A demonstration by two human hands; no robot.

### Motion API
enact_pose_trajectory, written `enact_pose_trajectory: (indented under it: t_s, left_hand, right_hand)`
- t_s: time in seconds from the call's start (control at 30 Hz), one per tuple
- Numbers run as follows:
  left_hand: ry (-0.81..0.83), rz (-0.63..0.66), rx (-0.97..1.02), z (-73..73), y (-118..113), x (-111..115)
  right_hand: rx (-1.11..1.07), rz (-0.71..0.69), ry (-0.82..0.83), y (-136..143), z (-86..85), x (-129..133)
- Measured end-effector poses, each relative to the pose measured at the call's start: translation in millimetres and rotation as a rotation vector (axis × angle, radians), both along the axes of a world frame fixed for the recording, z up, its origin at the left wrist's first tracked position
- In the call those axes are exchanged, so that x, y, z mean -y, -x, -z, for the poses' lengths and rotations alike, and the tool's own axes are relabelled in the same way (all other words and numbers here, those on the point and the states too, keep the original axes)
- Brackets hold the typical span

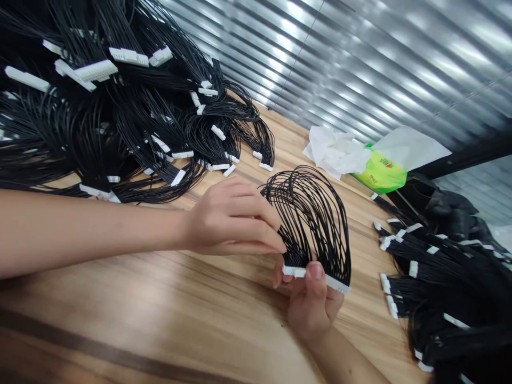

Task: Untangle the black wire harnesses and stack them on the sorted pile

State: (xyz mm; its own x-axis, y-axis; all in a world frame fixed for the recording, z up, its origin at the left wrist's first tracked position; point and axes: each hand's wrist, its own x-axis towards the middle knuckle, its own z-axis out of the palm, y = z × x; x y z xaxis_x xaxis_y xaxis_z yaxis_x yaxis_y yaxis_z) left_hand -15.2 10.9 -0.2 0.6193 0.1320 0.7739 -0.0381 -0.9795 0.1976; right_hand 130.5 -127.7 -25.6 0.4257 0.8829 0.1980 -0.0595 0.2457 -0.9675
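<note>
A bundle of thin black wires [320,213] arches up in a loop from a white connector strip [338,284]. My right hand [314,309] grips this strip from below, its thumb pressed on the white plastic. From the left, my left hand [236,218] reaches over the near side of the loop, fingers bent together around some of the wires just above the connector. Its fingertips partly hide the wires they hold.
A large heap of black wire harnesses [132,117] with white connectors lies at the upper left. More harnesses [452,277] lie at the right. Crumpled white tissue [336,152] and a green packet [380,170] rest near the corrugated metal wall [340,64]. The tabletop [160,320] is wooden.
</note>
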Motion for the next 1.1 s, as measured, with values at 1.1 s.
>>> enact_pose_trajectory:
  t_s: [1.1]
  left_hand:
    - [0.084, 0.021, -0.132, 3.8, -11, -3]
  right_hand:
    - [-0.03, 0.059, 0.047, 0, -8.1, -9]
